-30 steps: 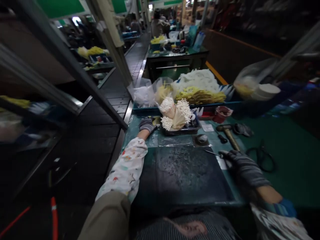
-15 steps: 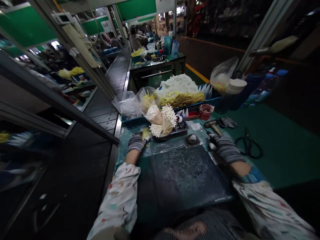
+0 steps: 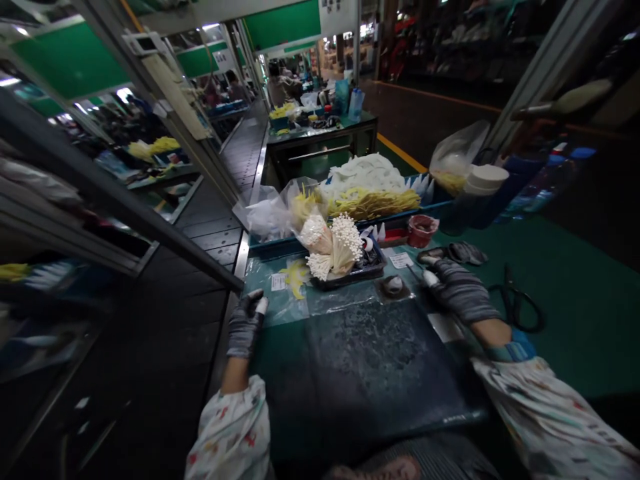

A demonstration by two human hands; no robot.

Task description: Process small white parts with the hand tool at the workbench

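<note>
**Both hands loaded at the edges of the dark mat**

In the left hand point(image 3: 244, 327), pinches a white-tipped piece point(image 3: 261, 305) between closed fingertips, tip up, over the left edge of the table point(image 3: 575, 327). Probably kept off the mat point(image 3: 380, 360) to leave that surface free.

In the right hand point(image 3: 460, 291), closes the grip round a white-capped tool point(image 3: 428, 277) (too dim to tell what kind), cap pointed toward the black tray point(image 3: 373, 270), likely for a short reach.

Just beyond the mat:
- bundles of white-tipped sticks point(image 3: 334, 241) standing in that tray
- a small round dish point(image 3: 393, 285) beside it
- a red cup point(image 3: 423, 230) behind

Off to the right, well apart from the grip: scissors point(image 3: 520, 305).

In the way of a straight reach from left hand to tray: a yellow scrap point(image 3: 297, 275) and a paper label point(image 3: 279, 281), flat on the table.

Behind everything, a blue crate point(image 3: 273, 247) heaped with yellow and white material.
</note>
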